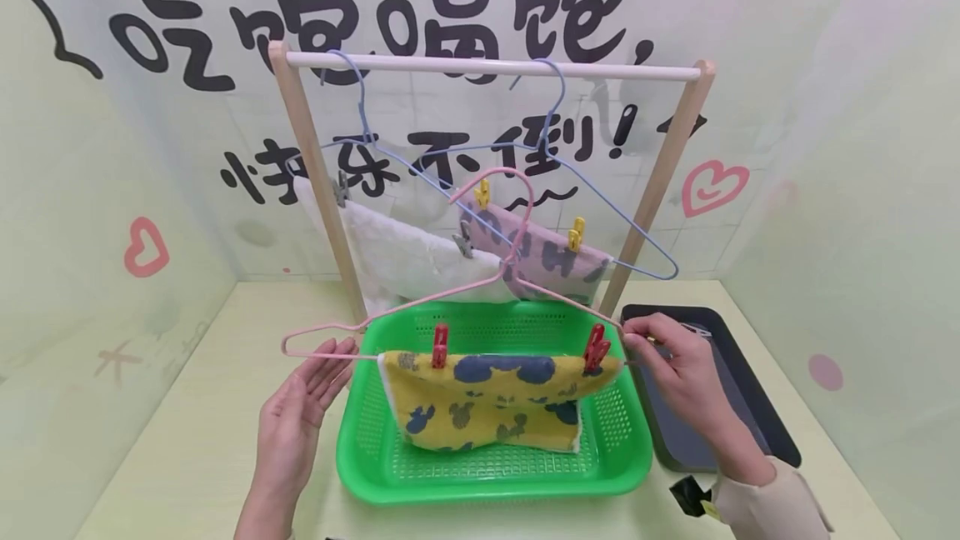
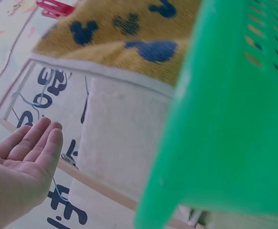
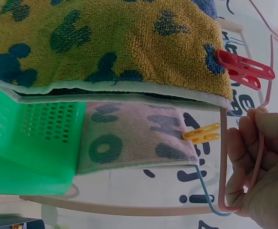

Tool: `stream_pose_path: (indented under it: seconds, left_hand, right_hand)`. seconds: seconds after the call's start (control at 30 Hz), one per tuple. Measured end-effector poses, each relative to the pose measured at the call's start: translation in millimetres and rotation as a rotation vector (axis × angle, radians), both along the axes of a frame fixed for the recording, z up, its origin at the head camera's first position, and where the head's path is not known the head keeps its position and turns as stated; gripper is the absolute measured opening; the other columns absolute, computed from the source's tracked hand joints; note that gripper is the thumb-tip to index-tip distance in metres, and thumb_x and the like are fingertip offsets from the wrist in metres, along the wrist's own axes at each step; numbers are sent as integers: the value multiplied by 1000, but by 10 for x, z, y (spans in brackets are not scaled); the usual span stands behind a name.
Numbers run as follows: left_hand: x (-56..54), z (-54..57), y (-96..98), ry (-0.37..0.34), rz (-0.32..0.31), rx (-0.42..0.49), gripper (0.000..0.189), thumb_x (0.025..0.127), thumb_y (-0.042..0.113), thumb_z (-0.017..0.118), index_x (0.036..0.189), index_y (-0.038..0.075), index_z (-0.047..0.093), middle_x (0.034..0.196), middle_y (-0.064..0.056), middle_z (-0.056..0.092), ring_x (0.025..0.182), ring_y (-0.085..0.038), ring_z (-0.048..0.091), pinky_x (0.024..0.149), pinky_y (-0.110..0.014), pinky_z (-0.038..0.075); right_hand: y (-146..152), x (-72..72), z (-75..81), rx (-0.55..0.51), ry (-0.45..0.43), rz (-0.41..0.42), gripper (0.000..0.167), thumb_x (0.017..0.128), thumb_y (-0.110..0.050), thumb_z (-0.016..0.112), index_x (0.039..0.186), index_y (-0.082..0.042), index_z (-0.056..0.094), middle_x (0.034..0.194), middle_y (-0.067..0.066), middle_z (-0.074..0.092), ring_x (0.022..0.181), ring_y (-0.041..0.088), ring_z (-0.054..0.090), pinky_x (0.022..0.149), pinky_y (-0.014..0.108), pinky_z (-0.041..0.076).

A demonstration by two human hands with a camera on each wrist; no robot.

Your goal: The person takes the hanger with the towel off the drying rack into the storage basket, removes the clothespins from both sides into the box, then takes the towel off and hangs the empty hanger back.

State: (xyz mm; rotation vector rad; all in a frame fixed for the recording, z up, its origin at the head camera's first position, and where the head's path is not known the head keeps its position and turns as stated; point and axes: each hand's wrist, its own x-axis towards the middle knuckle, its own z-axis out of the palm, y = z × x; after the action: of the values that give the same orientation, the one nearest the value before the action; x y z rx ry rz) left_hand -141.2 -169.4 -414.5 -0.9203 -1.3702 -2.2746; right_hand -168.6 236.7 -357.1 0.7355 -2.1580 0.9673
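A pink wire hanger [image 1: 427, 300] is held up over a green plastic basket [image 1: 480, 486]. Draped over its lower bar is a yellow towel [image 1: 480, 423] with blue mouse-head shapes, fastened by two red clothespins [image 1: 440, 346]. My right hand [image 1: 686, 369] grips the hanger's right end; in the right wrist view the fingers [image 3: 241, 143] curl round the wire. At the hanger's left end my left hand [image 1: 296, 411] is palm up with straight fingers, holding nothing. The left wrist view shows that hand [image 2: 29, 162] apart from the towel.
Behind stands a drying rack with a white rail [image 1: 487, 66] and wooden posts. Two blue hangers [image 1: 611, 211] hang there, with a white towel [image 1: 405, 261] in grey clips and a pink towel [image 1: 551, 261] in yellow clips. A dark tray [image 1: 780, 432] lies to the right.
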Motion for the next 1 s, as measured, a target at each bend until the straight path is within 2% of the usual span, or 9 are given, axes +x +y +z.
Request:
stream_pose_path:
  seconds: [0.07,0.13,0.23,0.3,0.4,0.5,0.73,0.87,1.0]
  left_hand:
    - [4,15,7,25,-57,42,42,101,-3,8,131,-24,28,131,-25,51,123,-28,49,103,-35,38]
    - [23,15,15,17,-64,64,42,101,-3,9,131,-23,30,128,-26,52,121,-29,51,102,-35,40]
    - [79,-9,29,-32,-23,65,41,102,-3,13,130,-20,37,123,-23,58,116,-27,56,98,-34,44]
    - [124,-37,37,-80,21,54,41,102,-1,15,126,-14,46,117,-20,62,111,-25,60,94,-33,47]
    - [177,-84,35,-124,26,66,43,102,-2,16,118,-10,55,109,-18,66,104,-23,63,89,-32,51]
    - [214,-128,13,-138,9,77,45,102,-3,15,108,-10,59,102,-17,68,97,-23,66,84,-30,54]
    - [300,-180,-40,-246,78,-27,45,103,0,21,93,0,65,87,-9,71,83,-16,70,72,-25,57]
    - [344,-234,-53,-287,58,-43,43,102,-1,22,93,-1,64,84,-11,71,78,-16,70,68,-26,57]
    - [379,-275,-75,-348,43,-102,42,103,0,24,93,2,64,82,-9,70,76,-15,70,66,-26,57]
  right_hand:
    - [-9,8,-22,3,-14,14,17,78,11,67,85,-5,65,79,0,60,70,4,49,56,16,39]
    - [-15,15,-51,9,-30,27,14,81,7,66,85,-5,65,78,-1,60,70,5,50,57,15,40]
    - [-22,30,-103,13,-67,45,4,85,1,65,85,-3,64,77,-2,60,68,5,49,56,14,41]
    - [-22,40,-143,22,-95,49,3,86,-1,64,85,-4,63,76,-3,59,65,4,48,53,14,40]
    - [-12,62,-201,38,-142,45,4,86,-1,64,85,-5,64,75,-5,57,61,3,45,49,16,40]
    - [-5,93,-252,61,-184,44,12,83,3,66,86,-8,64,75,-6,58,59,2,45,48,18,41]
    - [4,144,-369,69,-299,83,19,82,9,64,85,-10,64,75,-8,58,57,2,46,45,20,43]
    - [17,157,-420,70,-365,93,18,84,6,64,84,-12,64,73,-11,56,53,0,44,42,19,42]
    - [32,162,-459,92,-409,92,16,85,3,65,83,-13,64,71,-13,55,51,-2,40,41,19,40]
